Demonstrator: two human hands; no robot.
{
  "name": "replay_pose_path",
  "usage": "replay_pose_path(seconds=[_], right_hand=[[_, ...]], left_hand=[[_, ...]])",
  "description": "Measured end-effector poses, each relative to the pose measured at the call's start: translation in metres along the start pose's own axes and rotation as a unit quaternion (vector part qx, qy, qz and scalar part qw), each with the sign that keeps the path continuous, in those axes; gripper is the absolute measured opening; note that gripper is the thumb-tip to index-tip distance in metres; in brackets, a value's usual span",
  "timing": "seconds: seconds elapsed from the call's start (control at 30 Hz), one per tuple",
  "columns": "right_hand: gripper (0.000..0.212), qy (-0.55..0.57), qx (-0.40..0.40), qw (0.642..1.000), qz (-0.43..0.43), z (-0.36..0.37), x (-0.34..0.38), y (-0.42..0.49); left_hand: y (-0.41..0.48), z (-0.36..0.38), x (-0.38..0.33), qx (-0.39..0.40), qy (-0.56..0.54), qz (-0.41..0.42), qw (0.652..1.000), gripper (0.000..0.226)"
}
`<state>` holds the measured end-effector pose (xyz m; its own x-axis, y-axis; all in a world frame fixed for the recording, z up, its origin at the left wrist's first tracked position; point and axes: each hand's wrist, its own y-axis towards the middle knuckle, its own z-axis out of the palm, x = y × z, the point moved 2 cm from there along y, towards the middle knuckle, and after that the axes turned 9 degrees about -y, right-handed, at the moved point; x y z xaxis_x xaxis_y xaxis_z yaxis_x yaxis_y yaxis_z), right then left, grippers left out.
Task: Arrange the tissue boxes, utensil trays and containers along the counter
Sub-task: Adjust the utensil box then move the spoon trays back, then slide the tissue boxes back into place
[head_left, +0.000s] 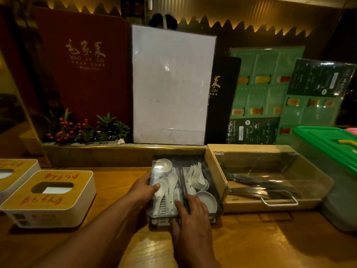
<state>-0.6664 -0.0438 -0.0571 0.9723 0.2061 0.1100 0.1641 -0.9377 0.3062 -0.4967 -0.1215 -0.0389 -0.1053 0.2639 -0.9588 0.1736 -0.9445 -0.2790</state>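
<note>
Our right hand (190, 213) sits nearest, laid over the front edge of the spoon tray (182, 192), thumb on the near rim, fingers spread on top; grip closed on the tray's front. Our left hand (144, 187) clasps the tray's left wall, thumb curled over the rim and touching a white ceramic spoon (172, 187). So both grips are clamped on the same tray.

Tray rests on the wooden tabletop (251, 240), centre of view, against the raised back ledge. Two compartments: loose spoons on the left, stacked spoons and a small white dish (205, 202) on the right.

Just right of it, touching or nearly so, a wooden utensil box (214, 171) with clear lid, dark cutlery inside. Further right, a clear container with green lid (326, 146).

Left side: two tissue boxes (50, 198), white with yellow tops, well apart from the tray; the far one is cut off by the frame edge.

Behind the ledge: red menu cover (83, 74), blank laminated sheet (170, 84), green drinks menus (266, 89), small planter with red berries (85, 130).
</note>
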Motion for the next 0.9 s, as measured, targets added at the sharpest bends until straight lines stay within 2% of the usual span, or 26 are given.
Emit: replay_pose_path(seconds=[0.27, 0.43, 0.53, 0.6, 0.67, 0.77, 0.9], right_hand=[[0.069, 0.034, -0.026, 0.999, 0.006, 0.000, 0.003, -0.005], [0.060, 0.087, -0.027, 0.996, -0.018, -0.013, 0.028, -0.013], [0.045, 0.141, -0.060, 0.986, -0.073, -0.017, 0.059, -0.009], [0.043, 0.169, -0.080, 0.979, -0.087, -0.017, 0.094, -0.005], [0.048, 0.182, -0.071, 0.976, -0.092, -0.016, 0.135, -0.001], [0.060, 0.169, -0.024, 0.981, -0.090, -0.013, 0.202, 0.003], [0.075, 0.120, 0.046, 0.990, -0.066, 0.002, 0.261, 0.014]], left_hand=[[-0.001, -0.006, -0.002, 0.010, 0.042, 0.029, 0.999, 0.049], [-0.018, -0.031, -0.014, -0.014, 0.150, 0.089, 0.985, 0.072], [-0.034, -0.069, -0.031, 0.014, 0.210, 0.157, 0.965, 0.068], [-0.045, -0.108, -0.043, 0.021, 0.250, 0.196, 0.948, 0.068], [-0.058, -0.153, -0.053, 0.006, 0.301, 0.237, 0.924, 0.070], [-0.075, -0.232, -0.064, -0.055, 0.363, 0.256, 0.894, 0.072], [-0.085, -0.321, -0.057, -0.113, 0.357, 0.231, 0.898, 0.070]])
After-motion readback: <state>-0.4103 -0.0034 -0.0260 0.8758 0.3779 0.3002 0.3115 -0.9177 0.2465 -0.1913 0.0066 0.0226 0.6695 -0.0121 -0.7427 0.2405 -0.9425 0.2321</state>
